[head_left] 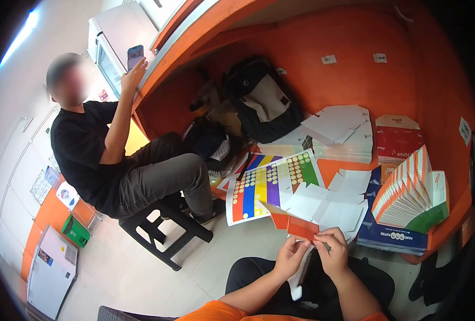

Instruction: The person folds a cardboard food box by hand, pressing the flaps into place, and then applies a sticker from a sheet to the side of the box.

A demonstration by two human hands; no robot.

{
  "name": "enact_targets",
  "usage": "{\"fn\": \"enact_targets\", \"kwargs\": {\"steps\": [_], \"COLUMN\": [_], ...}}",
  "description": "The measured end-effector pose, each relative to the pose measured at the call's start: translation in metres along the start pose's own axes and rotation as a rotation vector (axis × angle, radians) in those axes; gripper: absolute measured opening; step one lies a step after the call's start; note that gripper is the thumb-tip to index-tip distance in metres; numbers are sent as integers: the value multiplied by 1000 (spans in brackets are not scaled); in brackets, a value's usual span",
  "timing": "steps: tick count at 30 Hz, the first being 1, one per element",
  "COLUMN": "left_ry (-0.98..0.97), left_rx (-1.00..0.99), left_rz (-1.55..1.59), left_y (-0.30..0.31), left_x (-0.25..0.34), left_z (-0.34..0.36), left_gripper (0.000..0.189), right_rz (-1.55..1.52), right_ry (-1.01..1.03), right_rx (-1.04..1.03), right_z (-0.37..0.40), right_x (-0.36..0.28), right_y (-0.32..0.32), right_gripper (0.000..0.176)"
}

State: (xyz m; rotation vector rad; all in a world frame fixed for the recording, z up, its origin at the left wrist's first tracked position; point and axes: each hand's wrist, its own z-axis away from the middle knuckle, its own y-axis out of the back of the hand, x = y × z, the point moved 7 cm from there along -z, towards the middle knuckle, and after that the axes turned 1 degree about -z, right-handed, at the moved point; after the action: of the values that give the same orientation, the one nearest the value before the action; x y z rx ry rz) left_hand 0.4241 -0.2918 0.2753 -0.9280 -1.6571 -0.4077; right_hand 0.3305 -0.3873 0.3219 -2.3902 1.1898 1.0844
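My left hand (pixel 291 259) and my right hand (pixel 332 252) are close together above my lap. Thumbs and fingers of both pinch the lower edge of an orange folded card (pixel 303 229), whose creased flap angles up to the left. A narrow white strip (pixel 297 290) hangs below my hands. Just beyond the card, flat white cardboard blanks (pixel 323 206) lie loosely piled. They overlap a printed sheet (pixel 248 198) with coloured stripes and rows of yellow dots.
Fanned orange-and-white cartons (pixel 403 198) stand at the right by dark blue packets (pixel 390 239) and red packets (pixel 398 140). Behind are stacked white blanks (pixel 344 128) and a backpack (pixel 261 99). At left, a person (pixel 87 144) sits on a black stool (pixel 162 232) holding a phone (pixel 135 57).
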Motion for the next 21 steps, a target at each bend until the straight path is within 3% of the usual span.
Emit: {"fn": "enact_targets", "kwargs": {"steps": [5, 10, 12, 16, 18, 21], "left_ry": [-69, -118, -19, -61, 19, -47], "left_rx": [-126, -55, -31, -29, -27, -65], "left_rz": [-74, 8, -5, -31, -85, -66], "left_y": [-2, -2, 5, 13, 15, 12], "left_x": [7, 16, 8, 8, 9, 21], "left_z": [7, 9, 12, 15, 16, 17], "left_gripper": [21, 28, 25, 24, 19, 15], "right_rz": [12, 17, -4, -72, -109, -241], "right_ry": [-14, 43, -5, 10, -61, -147], "right_rx": [43, 1, 0, 3, 7, 70], "right_z": [-2, 1, 3, 5, 8, 22], "right_x": [-2, -12, -11, -16, -13, 3], "right_y": [7, 2, 0, -5, -9, -18], "right_gripper": [13, 13, 11, 8, 7, 5]}}
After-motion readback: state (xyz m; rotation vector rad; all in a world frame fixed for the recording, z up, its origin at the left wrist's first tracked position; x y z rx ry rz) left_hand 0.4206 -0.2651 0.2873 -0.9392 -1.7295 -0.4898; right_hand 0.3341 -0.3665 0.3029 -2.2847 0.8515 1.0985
